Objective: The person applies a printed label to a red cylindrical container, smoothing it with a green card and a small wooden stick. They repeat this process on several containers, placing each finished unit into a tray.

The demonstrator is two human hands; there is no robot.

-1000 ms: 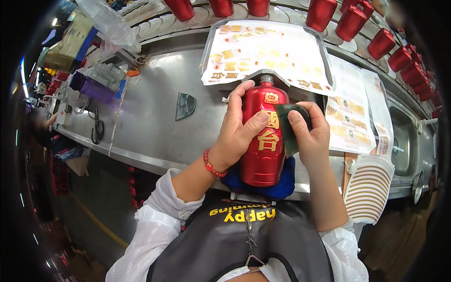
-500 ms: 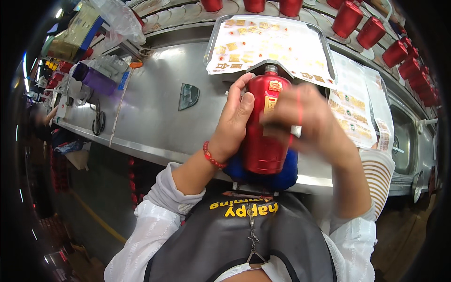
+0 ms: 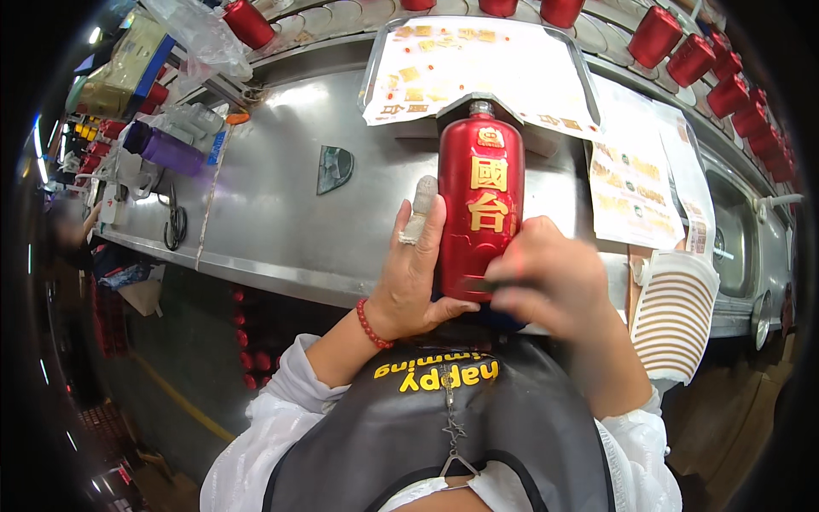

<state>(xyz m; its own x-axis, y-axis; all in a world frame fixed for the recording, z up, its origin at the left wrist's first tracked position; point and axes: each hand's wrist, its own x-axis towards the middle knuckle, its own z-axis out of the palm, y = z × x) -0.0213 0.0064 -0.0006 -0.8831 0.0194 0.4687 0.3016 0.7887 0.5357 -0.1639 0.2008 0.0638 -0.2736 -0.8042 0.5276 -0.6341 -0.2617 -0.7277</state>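
Observation:
A red metallic bottle [image 3: 480,205] with raised gold characters down its front lies tilted before me, its bare neck against a dark angular rest. My left hand [image 3: 411,273] braces its left side, fingers stretched along it and thumb across the lower edge. One finger has a beige wrap; a red bead bracelet circles the wrist. My right hand [image 3: 550,277], smeared by motion, is closed at the bottle's lower right. A thin dark flat piece [image 3: 478,283] shows at its fingertips, against the bottle; its kind is unclear. Behind the bottle, a tray [image 3: 368,90] carries sheets of gold transfers [image 3: 478,64].
On the steel bench [image 3: 264,171] lie a dark glassy piece [image 3: 335,169], scissors [image 3: 175,218] and a purple bottle [image 3: 166,147]. More transfer sheets [image 3: 631,171] and a striped stack of cups [image 3: 678,316] stand right, near a sink [image 3: 732,235]. Red bottles [image 3: 655,38] line the conveyor behind.
My left hand has slid down the bottle's side, with its thumb now low. My right hand has moved from the upper front to the lower right, uncovering the gold characters.

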